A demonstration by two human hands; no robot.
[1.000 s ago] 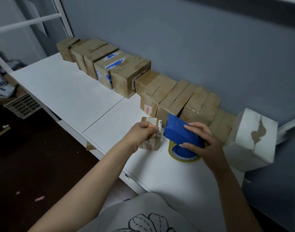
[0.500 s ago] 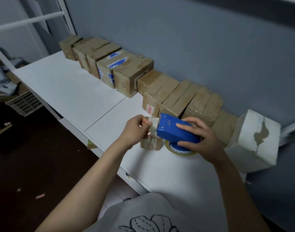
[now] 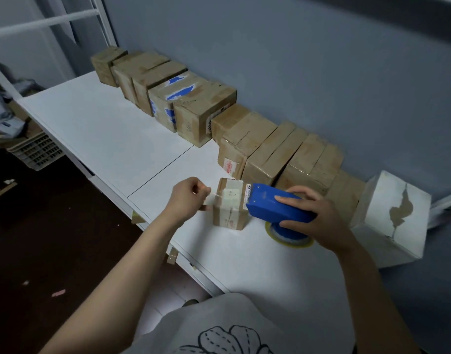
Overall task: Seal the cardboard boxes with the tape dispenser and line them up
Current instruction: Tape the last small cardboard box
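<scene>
- Along a blue-grey wall (image 3: 296,72), a white table (image 3: 117,139) is seen, and a long row of brown boxes (image 3: 270,149) is lined up against that wall.
- One small box (image 3: 229,213) is set apart, just in front of the row and nearer the front edge of the table.
- A blue tape dispenser (image 3: 278,205) is gripped by the right hand (image 3: 319,221), with the fingers curled round its body. Its front end is laid at the top right edge of the small box.
- A clear strip of tape (image 3: 214,198) is stretched across the top of the small box. Its loose end is pinched by the left hand (image 3: 188,198), just to the left of the box.
- It seems that the small box is not pressed down by anything.
- If the tape is pulled too hard, the light box could be tipped over or dragged toward the table edge.
- If the end is let go too soon, the strip could be curled back and stuck to itself or to the fingers.
- If the strip is laid crooked, the flaps could be left partly open.
- Taping is judged to be the step in hand; the small box is not yet put in the row.
</scene>
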